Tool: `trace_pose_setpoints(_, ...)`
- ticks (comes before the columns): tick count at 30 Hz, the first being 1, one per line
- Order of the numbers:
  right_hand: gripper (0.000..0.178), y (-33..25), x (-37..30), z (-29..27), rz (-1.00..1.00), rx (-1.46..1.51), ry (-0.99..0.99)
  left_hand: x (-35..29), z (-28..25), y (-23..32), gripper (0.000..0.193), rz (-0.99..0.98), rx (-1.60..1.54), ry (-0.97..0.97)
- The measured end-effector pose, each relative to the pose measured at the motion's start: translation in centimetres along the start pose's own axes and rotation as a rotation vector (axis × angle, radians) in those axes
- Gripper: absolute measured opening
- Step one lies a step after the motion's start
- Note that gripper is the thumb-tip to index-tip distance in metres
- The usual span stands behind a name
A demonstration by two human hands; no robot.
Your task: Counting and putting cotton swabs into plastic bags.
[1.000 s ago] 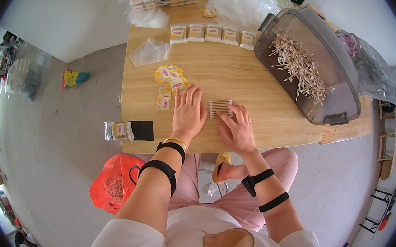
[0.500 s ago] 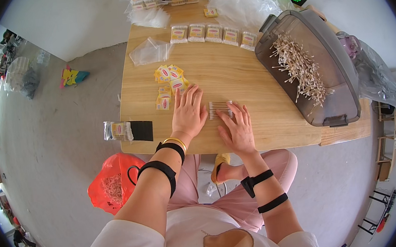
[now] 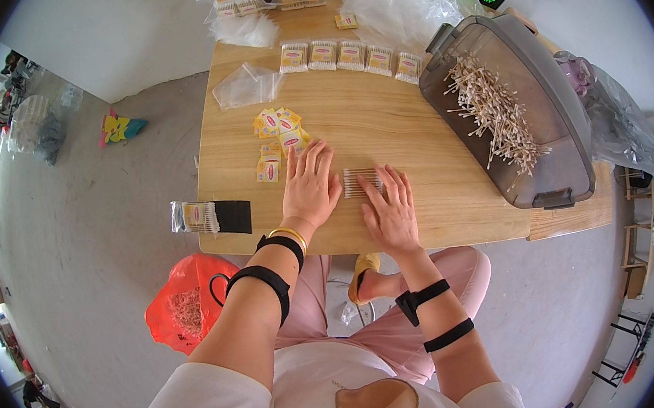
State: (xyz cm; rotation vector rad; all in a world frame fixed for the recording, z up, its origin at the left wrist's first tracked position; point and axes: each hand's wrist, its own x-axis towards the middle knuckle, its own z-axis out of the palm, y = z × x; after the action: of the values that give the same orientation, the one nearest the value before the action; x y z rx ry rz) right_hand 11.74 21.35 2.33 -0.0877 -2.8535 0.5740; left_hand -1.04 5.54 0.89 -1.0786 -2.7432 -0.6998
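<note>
A small row of cotton swabs (image 3: 355, 183) lies side by side on the wooden table (image 3: 453, 207). Over its right end rests my right hand (image 3: 393, 212), fingers stretched out, fingertips touching the swabs and hiding part of them. To the left of the row my left hand (image 3: 309, 186) lies flat with its fingers extended and nothing held. Its fingertips reach the lower edge of a loose pile of yellow and white printed cards (image 3: 280, 126). Left of that hand, a clear packet of swabs with a card (image 3: 201, 216) sits on a black pad (image 3: 234, 217) at the table's edge.
A grey tub (image 3: 531, 192) of loose swabs stands tilted at the right. Several filled swab packets (image 3: 350, 54) line the back, near empty clear bags (image 3: 246, 86) and a heap of plastic film (image 3: 402, 0). A red bag (image 3: 183, 304) hangs below the left edge.
My right hand has shifted very slightly to the left over the swabs. My left hand stays almost where it was.
</note>
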Motion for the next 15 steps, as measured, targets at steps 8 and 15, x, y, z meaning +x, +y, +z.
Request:
trace_pose_setpoints(8,0.056,-0.29,0.54,0.43,0.096,-0.019,0.02,0.07,0.0,0.11,0.051,-0.003,0.002,-0.011)
trace_pose_setpoints(15,0.056,-0.26,0.47,0.78,0.106,-0.022,0.028,-0.04,0.07,-0.03,0.049,-0.008,0.011,0.003)
